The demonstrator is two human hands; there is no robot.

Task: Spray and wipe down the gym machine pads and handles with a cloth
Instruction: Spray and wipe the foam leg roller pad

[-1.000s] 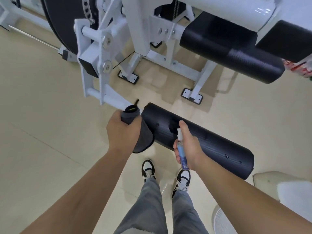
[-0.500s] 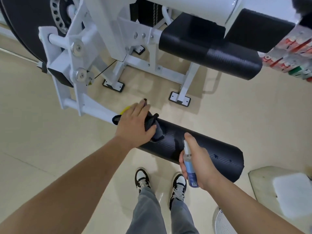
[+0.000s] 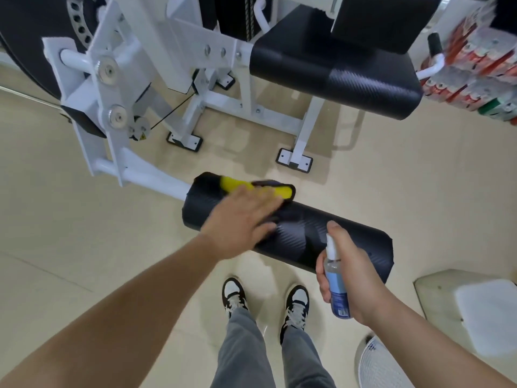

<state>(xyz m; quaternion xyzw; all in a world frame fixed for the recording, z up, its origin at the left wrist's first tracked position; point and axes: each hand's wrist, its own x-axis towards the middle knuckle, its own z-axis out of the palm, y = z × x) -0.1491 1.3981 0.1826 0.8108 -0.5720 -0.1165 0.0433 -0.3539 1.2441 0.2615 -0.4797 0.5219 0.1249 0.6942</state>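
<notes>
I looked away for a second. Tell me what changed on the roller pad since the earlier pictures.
The left hand went from gripping the bunched cloth at the pad's left end to lying flat and open on it, pressing the cloth along the top of the roller pad toward the right. The cloth's yellow side now shows. The right hand holds the spray bottle upright beside the pad as before.
</notes>
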